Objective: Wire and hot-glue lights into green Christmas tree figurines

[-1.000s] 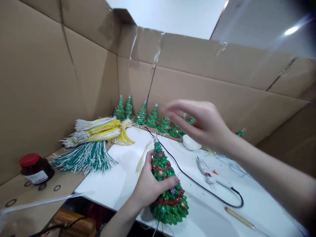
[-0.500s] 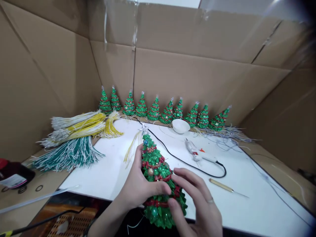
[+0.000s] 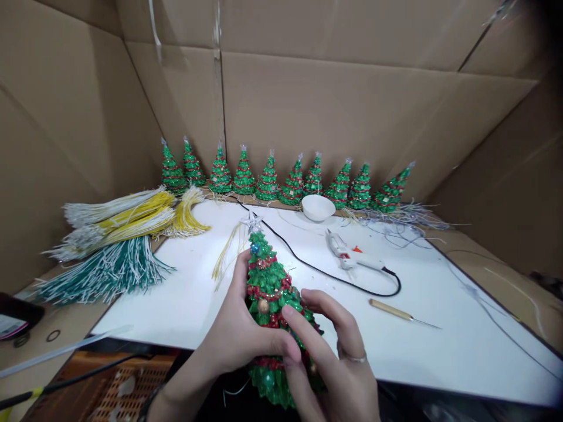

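At six o'clock, the left hand (image 3: 240, 337) wraps its grip closely around the Christmas tree figurine (image 3: 266, 278) at the counter's (image 3: 440, 366) near edge, apparently steadying it for the right hand (image 3: 343, 363), half-curled against its four-o'clock flank, whether clasping or merely touching being unclear.

The one view looks from the person's head, forward and down across the table (image 3: 193, 305). The left hand (image 3: 240, 337) and right hand (image 3: 338, 363) lie nearest, low near the centre; the cardboard wall (image 3: 343, 105) faces the lens from farther off, filling the top.
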Tool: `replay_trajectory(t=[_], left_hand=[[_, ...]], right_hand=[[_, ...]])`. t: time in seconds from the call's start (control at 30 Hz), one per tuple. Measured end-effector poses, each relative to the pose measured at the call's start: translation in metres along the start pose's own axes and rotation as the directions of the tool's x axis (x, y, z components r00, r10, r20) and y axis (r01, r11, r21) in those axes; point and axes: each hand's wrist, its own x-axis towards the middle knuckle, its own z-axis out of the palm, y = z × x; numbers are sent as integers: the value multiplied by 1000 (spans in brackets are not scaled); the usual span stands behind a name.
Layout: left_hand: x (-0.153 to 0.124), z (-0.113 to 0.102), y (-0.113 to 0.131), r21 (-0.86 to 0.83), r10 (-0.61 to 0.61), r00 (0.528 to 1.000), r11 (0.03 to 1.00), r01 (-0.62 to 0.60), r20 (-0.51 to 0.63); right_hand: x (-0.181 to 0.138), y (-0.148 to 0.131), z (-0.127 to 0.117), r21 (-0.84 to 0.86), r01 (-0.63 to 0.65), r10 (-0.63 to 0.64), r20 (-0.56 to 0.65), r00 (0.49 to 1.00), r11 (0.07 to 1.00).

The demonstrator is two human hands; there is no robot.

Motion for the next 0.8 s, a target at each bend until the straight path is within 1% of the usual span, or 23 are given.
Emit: replay_trajectory(t=[0.1,0.13,0.23,0.3,0.4,0.47,0.53,0.63,0.73,0.8], left_hand=[[-2,1,2,24,8,1000,1000,-7,-29],[-3,2,3,20,-4,1000,1000,5,-23],[-6,7,6,-39,-74,996,996,76,45],[-7,10,8,-95,-73,996,992,79,58],[-8,13,8,-174,-70,993,981,86,95],[-7,12,5,-160,-92,986,981,114,137],[-5,10,0,-106,-99,984,988,115,145],[-2,6,-8,-86,-111,983,988,125,143],[0,4,-13,-71,-92,989,992,100,118],[-1,5,-13,-56,-63,989,996,71,134]], right_hand=[[-1,-1,-2,-23,3,-3,22,1000,1000],[-1,-2,-2,-25,2,-1,26,1000,1000],[1,-3,-2,-22,-5,6,27,1000,1000],[4,-3,0,-22,-4,4,24,1000,1000],[6,0,2,-37,-2,2,-14,1000,999],[5,3,4,-53,9,-10,-18,1000,999],[1,9,8,-53,25,-26,-22,999,998],[-9,17,19,-16,10,-11,-86,996,1000],[-17,23,30,9,-3,4,-116,993,1000],[-18,23,32,8,7,-6,-127,992,1000]])
